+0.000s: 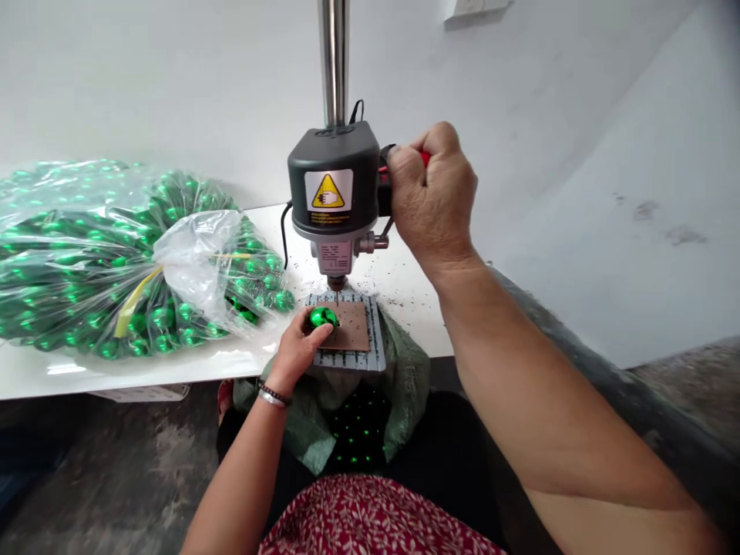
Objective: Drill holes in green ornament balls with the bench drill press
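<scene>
My left hand [299, 344] grips a shiny green ball [323, 317] between thumb and fingers. The ball is over the left part of a brown board [354, 327], just left of the thin drill bit [338, 297]. Above stands a dark grey drill press [334, 181] with a yellow warning label. My right hand [435, 199] is closed round a red and black handle at the press's right side. Under the board lies a grey slotted base plate [377, 361].
A clear plastic bag [196, 258] full of green balls covers the left of the white table [190, 375]. Dark shavings lie scattered around the press. A green sack [408, 362] hangs below the plate, with green specks inside. A metal column [334, 69] rises behind the press.
</scene>
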Action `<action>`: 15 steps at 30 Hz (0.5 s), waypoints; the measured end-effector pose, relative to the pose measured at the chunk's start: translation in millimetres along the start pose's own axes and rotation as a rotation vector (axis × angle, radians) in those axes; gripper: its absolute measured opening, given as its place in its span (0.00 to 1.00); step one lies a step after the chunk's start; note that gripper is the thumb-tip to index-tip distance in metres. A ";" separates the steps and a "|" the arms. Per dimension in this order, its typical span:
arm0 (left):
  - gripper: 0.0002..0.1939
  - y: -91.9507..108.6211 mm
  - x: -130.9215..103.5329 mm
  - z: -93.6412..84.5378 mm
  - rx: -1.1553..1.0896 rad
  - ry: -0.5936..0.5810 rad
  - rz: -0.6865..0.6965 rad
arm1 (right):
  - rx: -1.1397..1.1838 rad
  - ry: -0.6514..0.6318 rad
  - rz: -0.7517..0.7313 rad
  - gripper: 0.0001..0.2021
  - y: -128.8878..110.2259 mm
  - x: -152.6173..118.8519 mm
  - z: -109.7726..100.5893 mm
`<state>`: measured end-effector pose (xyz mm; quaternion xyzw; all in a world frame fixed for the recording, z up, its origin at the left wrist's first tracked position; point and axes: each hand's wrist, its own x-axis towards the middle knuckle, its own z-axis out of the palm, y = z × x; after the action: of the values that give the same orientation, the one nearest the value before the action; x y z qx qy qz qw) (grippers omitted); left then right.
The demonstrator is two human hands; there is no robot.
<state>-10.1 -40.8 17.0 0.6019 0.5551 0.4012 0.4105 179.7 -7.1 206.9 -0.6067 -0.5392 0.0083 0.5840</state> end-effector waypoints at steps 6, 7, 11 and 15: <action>0.20 -3.7 18.5 9.7 0.016 -0.065 0.021 | -0.075 -0.031 0.000 0.12 4.0 14.9 1.4; 0.20 -3.3 19.2 9.4 0.024 -0.071 0.017 | -0.065 -0.026 -0.011 0.12 4.8 15.3 1.7; 0.21 -3.4 19.2 7.3 0.064 -0.054 -0.001 | -0.032 -0.012 -0.021 0.10 7.0 12.8 2.3; 0.25 -3.9 20.2 3.6 0.166 -0.008 0.034 | -0.011 -0.024 -0.019 0.12 5.9 10.9 1.8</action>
<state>-6.8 -20.7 12.6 0.6450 0.5745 0.3582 0.3544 186.8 3.0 208.9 -0.6047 -0.5519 0.0072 0.5742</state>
